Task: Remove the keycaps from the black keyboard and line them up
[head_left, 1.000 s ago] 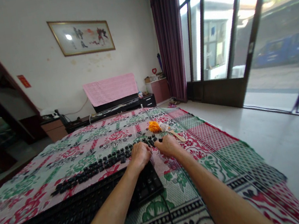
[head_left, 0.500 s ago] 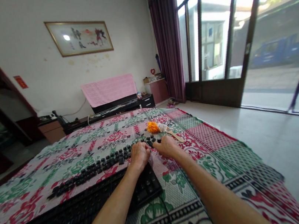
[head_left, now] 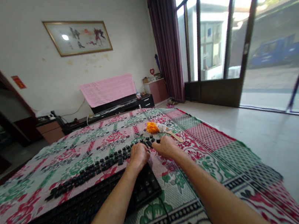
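Note:
My left hand (head_left: 139,154) is closed above the far right end of a black keyboard (head_left: 146,191); its fingertips face away and whatever they grip is hidden. Close to its right, my right hand (head_left: 166,147) is also closed, thumb toward the left hand. Dark keycaps lie right at its fingertips, and I cannot make out what is in them. A long band of loose black keycaps (head_left: 98,167) runs along the cloth beyond the keyboard, reaching both hands. The keyboard's left part extends to the lower left, partly covered by my left forearm.
A patterned cloth (head_left: 207,163) covers the surface. Past my hands lie a crumpled orange thing (head_left: 152,127) and a wooden-handled brush (head_left: 176,136) with a whitish head. A black cable (head_left: 166,210) trails from the keyboard toward me. A low cabinet (head_left: 147,101) stands behind.
The whole view has shifted slightly left. Both hands keep nearly the same place and closed shape, with no clear change among the keycaps.

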The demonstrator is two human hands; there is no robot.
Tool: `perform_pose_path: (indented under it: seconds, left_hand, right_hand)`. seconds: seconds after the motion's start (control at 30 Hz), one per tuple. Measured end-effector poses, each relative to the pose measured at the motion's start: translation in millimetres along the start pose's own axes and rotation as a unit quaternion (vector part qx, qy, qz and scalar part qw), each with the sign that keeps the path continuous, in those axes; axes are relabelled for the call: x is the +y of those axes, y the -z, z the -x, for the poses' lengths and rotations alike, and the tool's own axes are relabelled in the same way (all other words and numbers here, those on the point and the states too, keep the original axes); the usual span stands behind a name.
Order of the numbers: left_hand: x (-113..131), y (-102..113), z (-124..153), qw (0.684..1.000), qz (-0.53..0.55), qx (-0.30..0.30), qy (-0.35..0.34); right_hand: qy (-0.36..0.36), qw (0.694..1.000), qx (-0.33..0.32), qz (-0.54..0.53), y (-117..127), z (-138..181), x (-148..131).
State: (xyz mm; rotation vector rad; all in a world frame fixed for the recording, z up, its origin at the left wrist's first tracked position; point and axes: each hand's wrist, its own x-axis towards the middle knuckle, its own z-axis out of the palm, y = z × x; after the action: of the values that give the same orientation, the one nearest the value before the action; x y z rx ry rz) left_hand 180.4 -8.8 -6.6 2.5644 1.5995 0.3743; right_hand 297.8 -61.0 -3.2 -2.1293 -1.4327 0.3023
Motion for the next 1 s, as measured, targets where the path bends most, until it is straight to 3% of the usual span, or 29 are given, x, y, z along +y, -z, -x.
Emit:
perform_pose_path:
  seconds: [1.0]
  left_hand:
    - [-5.0,-9.1,-12.8,1.0,0.005,0.021,-0.014]
  right_hand:
    - [-0.018,1.0,-0.018,-0.019,-1.2,-2.1,-1.9]
